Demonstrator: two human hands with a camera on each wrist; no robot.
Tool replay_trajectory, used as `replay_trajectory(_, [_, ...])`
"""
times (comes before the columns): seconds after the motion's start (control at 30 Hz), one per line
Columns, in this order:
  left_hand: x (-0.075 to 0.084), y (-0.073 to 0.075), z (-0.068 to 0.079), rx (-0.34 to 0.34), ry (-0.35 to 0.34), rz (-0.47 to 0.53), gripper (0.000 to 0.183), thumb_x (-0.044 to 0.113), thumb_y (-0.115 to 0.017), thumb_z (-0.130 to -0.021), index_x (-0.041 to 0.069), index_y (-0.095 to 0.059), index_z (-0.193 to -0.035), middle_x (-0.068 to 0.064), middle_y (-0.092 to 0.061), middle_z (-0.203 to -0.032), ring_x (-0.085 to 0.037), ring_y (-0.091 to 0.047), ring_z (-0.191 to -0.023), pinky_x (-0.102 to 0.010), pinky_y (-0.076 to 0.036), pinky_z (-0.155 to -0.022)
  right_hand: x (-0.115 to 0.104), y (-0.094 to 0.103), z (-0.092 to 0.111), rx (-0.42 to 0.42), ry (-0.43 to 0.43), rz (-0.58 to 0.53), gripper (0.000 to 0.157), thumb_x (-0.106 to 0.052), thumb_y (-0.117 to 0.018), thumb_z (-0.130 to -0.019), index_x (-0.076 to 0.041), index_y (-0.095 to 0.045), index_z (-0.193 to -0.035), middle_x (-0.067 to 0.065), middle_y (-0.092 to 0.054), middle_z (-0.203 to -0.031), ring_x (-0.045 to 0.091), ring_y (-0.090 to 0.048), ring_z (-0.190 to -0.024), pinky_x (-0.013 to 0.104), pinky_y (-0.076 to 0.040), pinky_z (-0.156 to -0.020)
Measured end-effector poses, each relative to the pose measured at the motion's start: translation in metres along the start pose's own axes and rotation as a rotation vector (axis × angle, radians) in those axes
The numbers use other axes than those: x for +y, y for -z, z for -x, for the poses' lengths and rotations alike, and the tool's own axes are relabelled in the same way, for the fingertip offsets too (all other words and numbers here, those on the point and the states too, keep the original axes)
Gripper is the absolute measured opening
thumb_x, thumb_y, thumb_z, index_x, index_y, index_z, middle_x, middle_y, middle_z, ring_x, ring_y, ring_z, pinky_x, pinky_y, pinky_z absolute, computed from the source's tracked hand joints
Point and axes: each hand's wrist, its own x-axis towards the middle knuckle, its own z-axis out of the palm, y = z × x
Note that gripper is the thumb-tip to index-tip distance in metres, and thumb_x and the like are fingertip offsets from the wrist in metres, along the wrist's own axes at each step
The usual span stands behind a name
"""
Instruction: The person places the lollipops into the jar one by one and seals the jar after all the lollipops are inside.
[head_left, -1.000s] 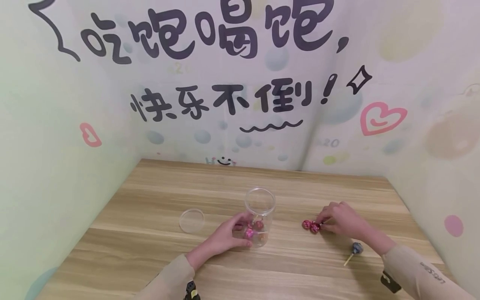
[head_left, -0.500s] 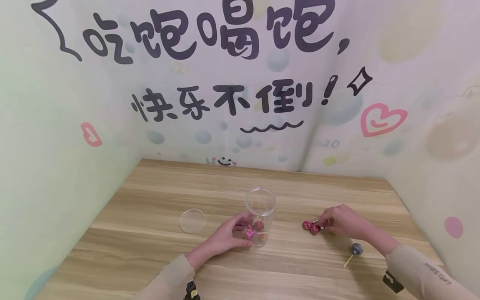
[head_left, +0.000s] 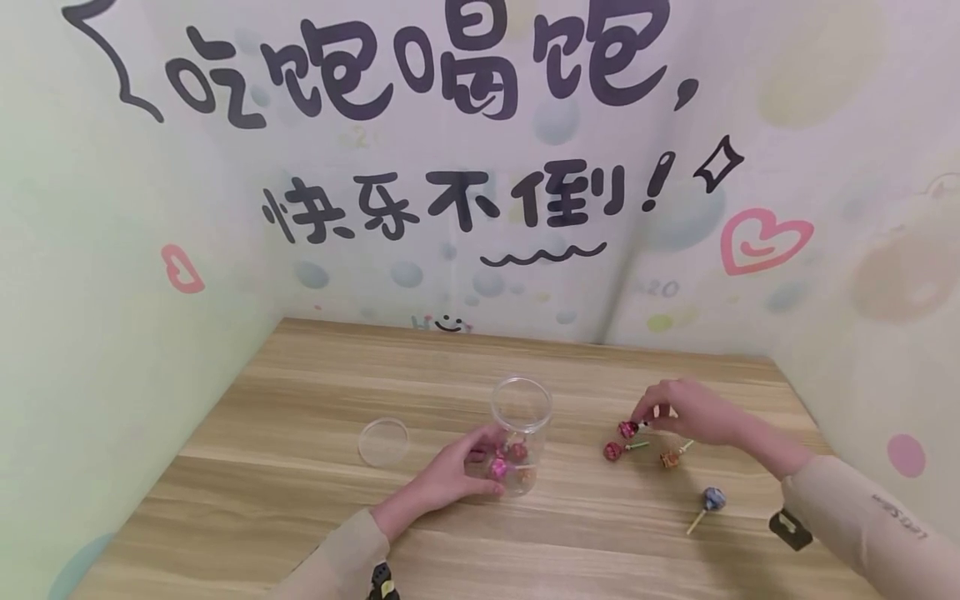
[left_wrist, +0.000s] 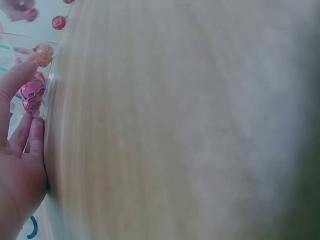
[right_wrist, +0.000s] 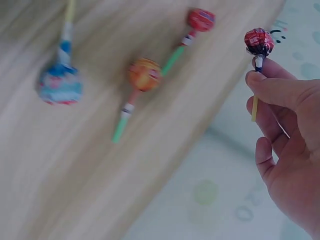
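Observation:
A clear plastic jar point(head_left: 531, 429) without its lid stands upright mid-table, with several wrapped lollipops point(left_wrist: 33, 92) inside, pink and orange among them. My left hand point(head_left: 453, 471) holds its lower part, thumb and fingers on either side. In my right hand point(head_left: 693, 412), thumb and fingers pinch the stick of a dark-red wrapped lollipop point(right_wrist: 258, 41), its head pointing away from the palm. Below that hand lie a red lollipop point(head_left: 613, 451) and an orange lollipop point(right_wrist: 145, 75), both with green sticks. Nearer the front is a blue lollipop point(head_left: 714, 499) with a yellow stick.
A round clear lid point(head_left: 383, 442) lies flat to the left of the jar. The wood-grain table point(head_left: 300, 392) meets a printed wall point(head_left: 420, 287) at the back, with more wall on both sides.
My right hand has lifted the dark-red lollipop up and away from the red one, uncovering the orange lollipop. The left hand and jar stay in place.

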Motion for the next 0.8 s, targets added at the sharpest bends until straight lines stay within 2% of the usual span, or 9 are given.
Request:
replay_trajectory(0.27, [0.002,0.0,0.001,-0.001,0.014,0.006,0.078,0.018,-0.084,-0.077,0.01,-0.045,-0.145,-0.011,-0.057,-0.139,-0.028,-0.055,-0.127,-0.042,-0.047,-0.11,-0.02,0.047,-0.032,-0.022,0.009,-0.054,0.023,0.0,-0.071,-0.086,-0.017,-0.075,-0.1,-0.004,-0.075,-0.093,-0.001,-0.06,-0.079,0.02,-0.054,-0.067])
replay_trajectory(0.47, [0.002,0.0,0.003,-0.002,0.018,0.015,0.078,0.017,-0.084,-0.077,0.011,-0.045,-0.144,-0.011,-0.057,-0.139,-0.03,-0.054,-0.128,-0.046,-0.045,-0.111,-0.041,0.072,-0.056,-0.061,0.013,-0.098,0.023,-0.001,-0.07,-0.087,-0.017,-0.075,-0.102,-0.004,-0.075,-0.096,0.001,-0.061,-0.079,0.022,-0.057,-0.071])
replay_trajectory(0.63, [0.001,0.0,0.002,0.003,0.002,0.009,0.078,0.016,-0.084,-0.076,0.011,-0.046,-0.144,-0.011,-0.058,-0.137,-0.029,-0.055,-0.127,-0.043,-0.046,-0.11,-0.06,0.089,-0.074,-0.057,0.044,-0.101,0.024,0.0,-0.068,-0.089,-0.018,-0.075,-0.103,-0.008,-0.074,-0.098,0.005,-0.063,-0.083,0.022,-0.057,-0.076])
replay_trajectory(0.8, [0.0,0.001,0.002,0.002,-0.005,0.008,0.078,0.016,-0.084,-0.077,0.01,-0.045,-0.144,-0.011,-0.058,-0.138,-0.029,-0.055,-0.127,-0.041,-0.047,-0.11,-0.072,0.096,-0.087,-0.058,0.079,-0.108,0.027,0.0,-0.067,-0.09,-0.02,-0.074,-0.107,-0.008,-0.074,-0.102,0.008,-0.066,-0.086,0.024,-0.057,-0.08])
